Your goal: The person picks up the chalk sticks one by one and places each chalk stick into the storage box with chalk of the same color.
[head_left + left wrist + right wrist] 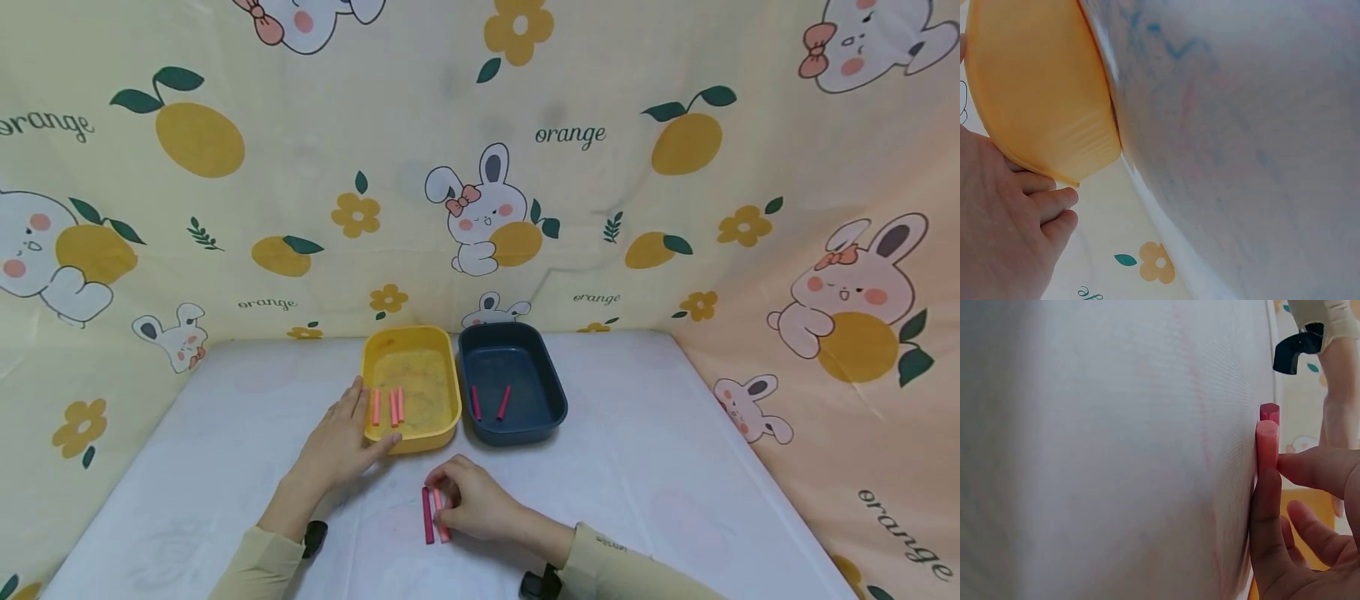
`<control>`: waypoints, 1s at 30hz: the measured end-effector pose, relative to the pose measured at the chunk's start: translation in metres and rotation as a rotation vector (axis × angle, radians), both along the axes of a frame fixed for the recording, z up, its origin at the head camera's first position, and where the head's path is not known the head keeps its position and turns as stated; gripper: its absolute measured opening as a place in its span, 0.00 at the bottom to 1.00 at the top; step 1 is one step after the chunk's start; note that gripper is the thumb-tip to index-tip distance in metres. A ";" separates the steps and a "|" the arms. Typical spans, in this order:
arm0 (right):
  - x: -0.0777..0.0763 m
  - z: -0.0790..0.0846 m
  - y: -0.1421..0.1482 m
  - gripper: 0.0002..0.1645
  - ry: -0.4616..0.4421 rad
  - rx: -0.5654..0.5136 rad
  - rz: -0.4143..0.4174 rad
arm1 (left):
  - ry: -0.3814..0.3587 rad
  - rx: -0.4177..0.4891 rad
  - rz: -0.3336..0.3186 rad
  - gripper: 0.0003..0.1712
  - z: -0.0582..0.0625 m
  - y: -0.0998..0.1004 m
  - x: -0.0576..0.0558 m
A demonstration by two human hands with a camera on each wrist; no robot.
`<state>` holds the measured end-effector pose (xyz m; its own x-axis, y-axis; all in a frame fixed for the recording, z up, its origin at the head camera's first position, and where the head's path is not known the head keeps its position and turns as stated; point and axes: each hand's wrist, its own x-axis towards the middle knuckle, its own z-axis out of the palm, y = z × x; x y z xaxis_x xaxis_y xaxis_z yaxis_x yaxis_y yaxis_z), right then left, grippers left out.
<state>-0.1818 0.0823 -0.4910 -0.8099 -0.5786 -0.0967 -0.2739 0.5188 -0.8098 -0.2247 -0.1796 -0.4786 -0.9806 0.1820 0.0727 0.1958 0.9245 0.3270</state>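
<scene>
My left hand [339,446] holds the yellow tray [456,392] at its near left corner, fingers along the left side and thumb on the front rim. In the left wrist view, bent fingers [1054,206] lie against the tray's rim. Between thumb and fingers my right hand [476,500] pinches a light pink crayon [444,533], a six-sided stick whose end [1267,429] faces the right wrist camera. Just left of it on the table lies a dark magenta crayon [427,517]. Several light pink crayons [394,408] are inside the yellow tray.
Right beside the yellow tray stands a dark blue tray [561,408] with two magenta crayons [504,402] in it. A white cover [637,500] spreads over the table. Patterned cloth [405,117] rises behind and at both sides.
</scene>
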 end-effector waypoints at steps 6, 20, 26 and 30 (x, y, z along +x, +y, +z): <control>-0.001 0.001 -0.002 0.22 -0.007 0.027 -0.017 | -0.009 0.000 0.004 0.64 -0.001 0.000 -0.001; -0.001 0.007 -0.006 0.23 0.040 0.142 0.003 | -0.003 -0.001 0.001 0.64 -0.001 0.000 0.000; -0.003 0.008 -0.007 0.23 -0.010 0.105 -0.025 | 0.007 -0.008 0.001 0.63 -0.002 0.000 0.000; -0.003 0.006 -0.006 0.24 -0.052 0.058 -0.040 | -0.002 -0.009 0.004 0.64 -0.003 0.000 -0.001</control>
